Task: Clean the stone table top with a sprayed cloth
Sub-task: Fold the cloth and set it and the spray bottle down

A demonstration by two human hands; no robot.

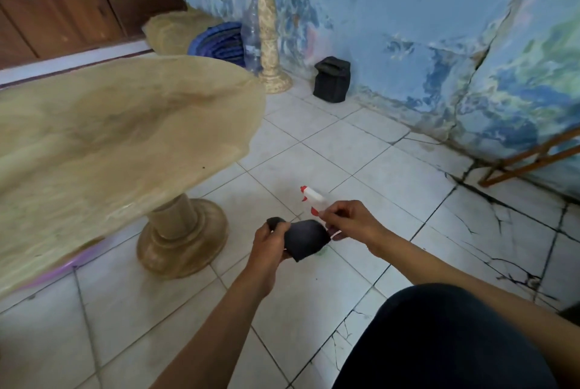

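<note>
A round beige stone table top (125, 137) on a pedestal foot (182, 238) fills the left of the view. To its right, low over the tiled floor, my left hand (270, 241) grips a dark cloth (307, 239). My right hand (348, 220) holds a spray bottle (315, 197) with a white head and red nozzle and trigger, right beside the cloth. The nozzle points left and away from me. The bottle's body is hidden behind the cloth and hand.
A stone pedestal column (268, 21), a clear plastic bottle (251, 33), a blue woven basket (219, 41) and a black bag (332, 79) stand by the peeling blue wall. A wooden frame (530, 159) leans at right. My dark-clothed knee (445, 338) is at the bottom.
</note>
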